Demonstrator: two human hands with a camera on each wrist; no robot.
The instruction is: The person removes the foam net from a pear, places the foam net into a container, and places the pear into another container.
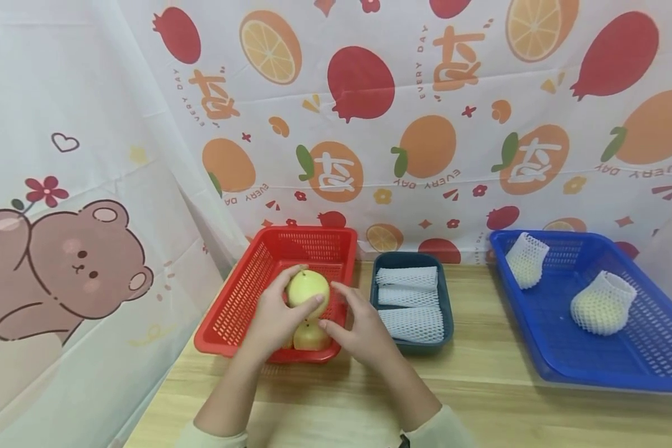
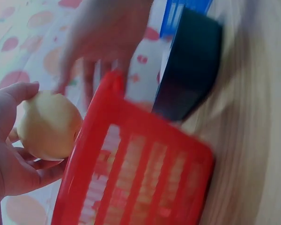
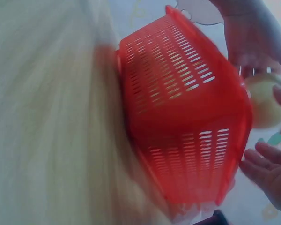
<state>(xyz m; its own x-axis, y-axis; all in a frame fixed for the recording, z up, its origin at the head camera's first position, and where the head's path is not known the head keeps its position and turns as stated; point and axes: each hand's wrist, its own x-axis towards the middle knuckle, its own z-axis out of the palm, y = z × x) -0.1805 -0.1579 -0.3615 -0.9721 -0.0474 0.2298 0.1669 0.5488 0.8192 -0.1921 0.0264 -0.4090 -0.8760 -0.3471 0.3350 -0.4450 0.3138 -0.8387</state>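
Note:
A yellow-green round fruit is gripped by the left hand above the front of the red basket; the same fruit shows between thumb and fingers in the left wrist view. The right hand is just right of it, fingers spread and slightly bent, holding nothing. Under the held fruit, another yellow fruit lies in the basket, with part of one more beside it. In the right wrist view the right hand is beside the basket's rim, near the fruit.
A dark green tray with several white foam net sleeves stands right of the red basket. Farther right, a blue basket holds two net-wrapped fruits, one at its left wall, one mid-basket. A printed cloth hangs behind.

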